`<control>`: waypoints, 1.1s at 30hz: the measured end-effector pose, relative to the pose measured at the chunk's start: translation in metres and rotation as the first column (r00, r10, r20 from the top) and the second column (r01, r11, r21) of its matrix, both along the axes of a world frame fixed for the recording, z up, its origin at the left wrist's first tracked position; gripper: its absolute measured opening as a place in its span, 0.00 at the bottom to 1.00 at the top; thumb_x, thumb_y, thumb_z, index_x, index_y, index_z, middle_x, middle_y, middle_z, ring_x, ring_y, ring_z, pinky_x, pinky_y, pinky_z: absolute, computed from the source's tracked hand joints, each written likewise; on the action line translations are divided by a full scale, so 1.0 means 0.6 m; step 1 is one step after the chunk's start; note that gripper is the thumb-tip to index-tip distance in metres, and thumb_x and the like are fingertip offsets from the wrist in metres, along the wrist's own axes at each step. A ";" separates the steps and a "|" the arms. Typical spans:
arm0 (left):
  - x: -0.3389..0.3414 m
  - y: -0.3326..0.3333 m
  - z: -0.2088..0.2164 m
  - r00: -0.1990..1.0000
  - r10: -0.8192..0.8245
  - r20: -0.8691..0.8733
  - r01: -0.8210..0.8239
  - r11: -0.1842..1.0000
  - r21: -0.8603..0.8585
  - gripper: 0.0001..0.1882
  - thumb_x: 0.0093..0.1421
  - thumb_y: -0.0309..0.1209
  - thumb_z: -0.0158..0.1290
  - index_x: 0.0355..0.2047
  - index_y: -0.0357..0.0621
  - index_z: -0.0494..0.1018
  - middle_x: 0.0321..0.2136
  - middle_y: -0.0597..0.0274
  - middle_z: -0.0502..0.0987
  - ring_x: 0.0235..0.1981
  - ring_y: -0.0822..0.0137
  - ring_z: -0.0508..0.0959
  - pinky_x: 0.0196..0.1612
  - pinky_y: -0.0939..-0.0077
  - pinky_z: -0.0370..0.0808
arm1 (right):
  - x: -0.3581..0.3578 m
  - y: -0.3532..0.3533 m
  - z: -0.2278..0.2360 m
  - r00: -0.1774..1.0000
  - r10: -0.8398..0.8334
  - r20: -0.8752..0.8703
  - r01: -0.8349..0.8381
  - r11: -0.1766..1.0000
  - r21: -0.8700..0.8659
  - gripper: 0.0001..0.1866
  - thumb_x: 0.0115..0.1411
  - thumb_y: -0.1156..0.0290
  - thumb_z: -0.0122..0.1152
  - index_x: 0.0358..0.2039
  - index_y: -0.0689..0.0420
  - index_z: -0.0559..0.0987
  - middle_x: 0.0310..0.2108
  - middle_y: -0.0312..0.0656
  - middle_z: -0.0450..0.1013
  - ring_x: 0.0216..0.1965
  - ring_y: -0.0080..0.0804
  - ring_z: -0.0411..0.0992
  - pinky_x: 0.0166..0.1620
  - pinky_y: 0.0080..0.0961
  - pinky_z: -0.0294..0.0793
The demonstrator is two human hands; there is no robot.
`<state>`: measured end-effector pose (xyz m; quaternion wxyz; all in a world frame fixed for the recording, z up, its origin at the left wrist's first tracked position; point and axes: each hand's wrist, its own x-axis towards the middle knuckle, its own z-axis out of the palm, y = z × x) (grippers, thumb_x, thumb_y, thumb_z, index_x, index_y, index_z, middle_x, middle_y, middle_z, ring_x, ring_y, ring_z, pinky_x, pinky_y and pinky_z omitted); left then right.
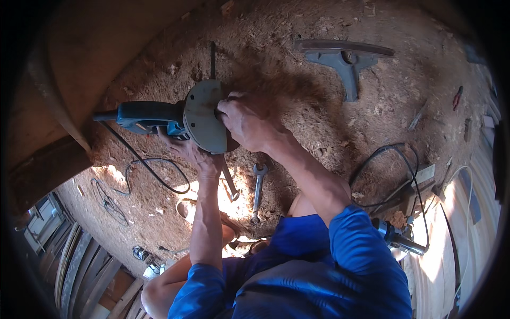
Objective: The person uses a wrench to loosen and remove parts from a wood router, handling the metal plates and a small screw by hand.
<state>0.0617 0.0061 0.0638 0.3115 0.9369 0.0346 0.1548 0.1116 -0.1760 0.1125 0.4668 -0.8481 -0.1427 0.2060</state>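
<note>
A teal angle grinder with a large, pale round guard is in front of me, its guard end facing right. My left hand reaches under the tool and grips it where the body meets the guard; the guard hides part of the fingers. At the guard's right side, my right hand has its fingers curled in against the disc area. What those fingers pinch is hidden. Below the guard, a metal bar with a rounded end slants down near my left wrist. An open-ended wrench lies between my forearms.
Sawdust covers the ground. A grey T-shaped metal bracket lies at the far right, with red-handled pliers beyond it. Black cable loops at left. Another power tool sits by my right elbow. Boards are stacked lower left.
</note>
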 end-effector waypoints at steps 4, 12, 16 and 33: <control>0.002 -0.018 -0.012 0.998 0.028 0.063 -0.013 0.972 -0.233 0.50 0.55 0.62 0.53 0.67 0.39 0.55 0.67 0.41 0.45 0.66 0.47 0.48 0.66 0.50 0.47 | -0.035 0.014 -0.109 0.567 0.201 0.799 0.194 0.910 -0.366 0.10 0.65 0.72 0.52 0.37 0.66 0.76 0.40 0.55 0.72 0.44 0.50 0.73 0.52 0.42 0.71; 0.001 -0.014 0.001 0.992 -0.048 0.114 0.084 0.939 -0.335 0.52 0.51 0.56 0.61 0.67 0.42 0.52 0.67 0.48 0.50 0.62 0.51 0.59 0.65 0.53 0.58 | -0.024 0.004 -0.015 0.336 0.897 0.287 0.031 0.294 -0.955 0.18 0.67 0.62 0.44 0.39 0.65 0.75 0.37 0.46 0.69 0.42 0.43 0.70 0.60 0.51 0.64; -0.001 -0.008 -0.008 0.991 -0.038 0.125 0.072 0.956 -0.284 0.52 0.51 0.58 0.60 0.67 0.42 0.52 0.67 0.48 0.50 0.63 0.51 0.58 0.65 0.53 0.57 | -0.016 0.000 -0.011 0.392 0.882 0.262 -0.070 0.312 -0.947 0.15 0.68 0.64 0.40 0.39 0.62 0.72 0.33 0.43 0.64 0.41 0.38 0.68 0.58 0.47 0.66; 0.000 -0.003 -0.021 0.991 -0.010 0.131 0.045 0.961 -0.272 0.55 0.50 0.65 0.51 0.68 0.42 0.50 0.67 0.49 0.50 0.65 0.53 0.55 0.66 0.52 0.53 | -0.018 0.014 -0.062 0.464 0.862 0.204 -0.240 0.344 -0.908 0.22 0.72 0.63 0.36 0.54 0.68 0.68 0.53 0.58 0.65 0.57 0.49 0.66 0.65 0.41 0.59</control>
